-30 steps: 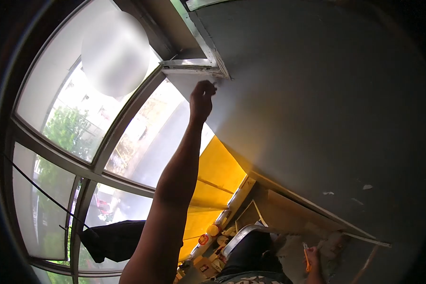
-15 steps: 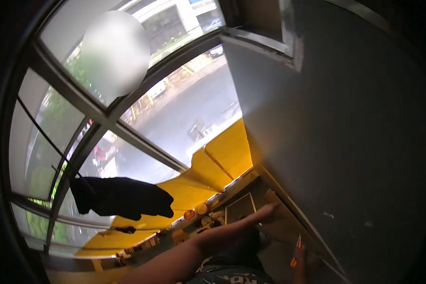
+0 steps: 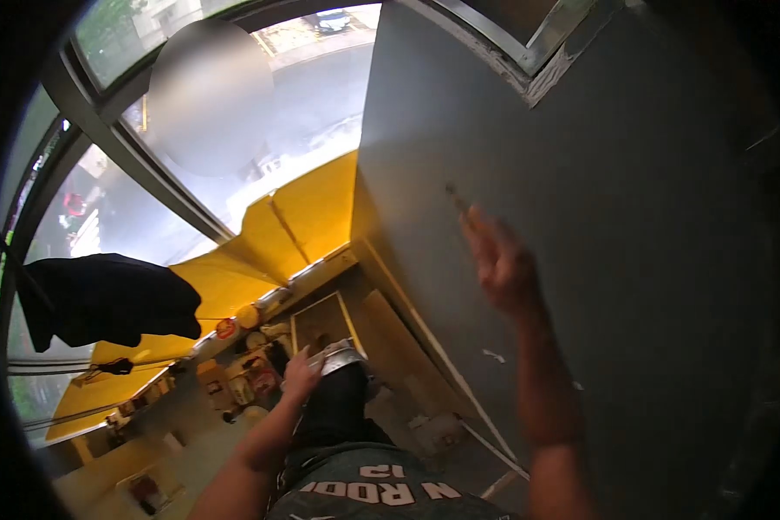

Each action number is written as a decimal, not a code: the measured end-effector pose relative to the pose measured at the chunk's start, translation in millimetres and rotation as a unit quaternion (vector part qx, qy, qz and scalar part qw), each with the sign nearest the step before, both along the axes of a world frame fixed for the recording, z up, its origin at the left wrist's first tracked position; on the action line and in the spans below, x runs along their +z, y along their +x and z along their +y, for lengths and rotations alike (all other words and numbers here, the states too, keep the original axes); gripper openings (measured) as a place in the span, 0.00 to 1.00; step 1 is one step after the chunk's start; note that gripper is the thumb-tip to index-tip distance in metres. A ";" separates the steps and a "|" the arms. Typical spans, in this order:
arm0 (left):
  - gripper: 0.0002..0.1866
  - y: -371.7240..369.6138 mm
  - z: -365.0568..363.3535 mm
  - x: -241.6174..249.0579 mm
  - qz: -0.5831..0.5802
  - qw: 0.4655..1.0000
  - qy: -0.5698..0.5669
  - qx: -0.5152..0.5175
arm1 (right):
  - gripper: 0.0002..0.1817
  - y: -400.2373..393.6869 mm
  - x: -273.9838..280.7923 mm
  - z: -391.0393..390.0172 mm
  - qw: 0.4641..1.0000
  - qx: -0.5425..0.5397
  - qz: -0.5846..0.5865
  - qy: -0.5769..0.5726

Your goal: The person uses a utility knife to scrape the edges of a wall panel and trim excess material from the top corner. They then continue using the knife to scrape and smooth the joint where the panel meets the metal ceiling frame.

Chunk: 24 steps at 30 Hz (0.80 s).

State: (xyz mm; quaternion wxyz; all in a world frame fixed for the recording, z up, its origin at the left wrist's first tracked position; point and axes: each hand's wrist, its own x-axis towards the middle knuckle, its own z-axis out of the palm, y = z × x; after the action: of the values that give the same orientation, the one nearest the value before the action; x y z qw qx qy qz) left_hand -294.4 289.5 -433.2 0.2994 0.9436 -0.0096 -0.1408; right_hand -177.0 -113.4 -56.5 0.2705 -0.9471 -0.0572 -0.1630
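Note:
Raised in front of the grey wall (image 3: 633, 234) is my right hand (image 3: 504, 264), its fingers closed round a slim orange-handled tool (image 3: 458, 198). The tool's thin, dark tip points up and left and overlaps the wall; motion blurs it. Lower down, close over my dark-clothed leg, my left hand (image 3: 303, 374) grips a light-coloured shallow pan (image 3: 342, 357) by its left side. The inside of the pan is hardly visible from here.
Windows (image 3: 169, 186) fill the left side, with yellow sheeting (image 3: 312, 212) below them. A black cloth (image 3: 108, 299) hangs at the left. Boxes (image 3: 217, 386) and other goods stand on the floor below. A white-edged opening (image 3: 537, 52) is at the top right.
My right hand has risen from low beside the wall to in front of it with the tool. My left arm has drawn back, and the pan now shows in that hand. The view has shifted.

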 end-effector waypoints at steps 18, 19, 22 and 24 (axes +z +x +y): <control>0.38 8.8 -12.1 -0.7 0.195 0.930 0.100 0.294 | 0.19 152.4 203.9 -17.8 0.823 -0.107 -0.023 -0.557; 0.37 8.3 -12.3 -1.4 0.182 0.930 0.110 0.300 | 0.18 152.8 205.3 -15.9 0.823 -0.103 0.001 -0.559; 0.36 7.6 -15.4 3.1 0.168 0.930 0.122 0.303 | 0.17 156.1 198.4 -17.5 0.832 -0.121 -0.015 -0.541; 0.36 7.9 -14.6 6.5 0.164 0.930 0.123 0.305 | 0.17 154.8 197.4 -18.9 0.828 -0.115 -0.016 -0.548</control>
State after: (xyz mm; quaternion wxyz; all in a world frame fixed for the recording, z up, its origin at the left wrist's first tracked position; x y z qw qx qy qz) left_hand -286.5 274.9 -426.7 0.2067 0.8944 0.3452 -0.1955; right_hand -22.3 -132.2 140.9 -0.3150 -0.9367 -0.0321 -0.1495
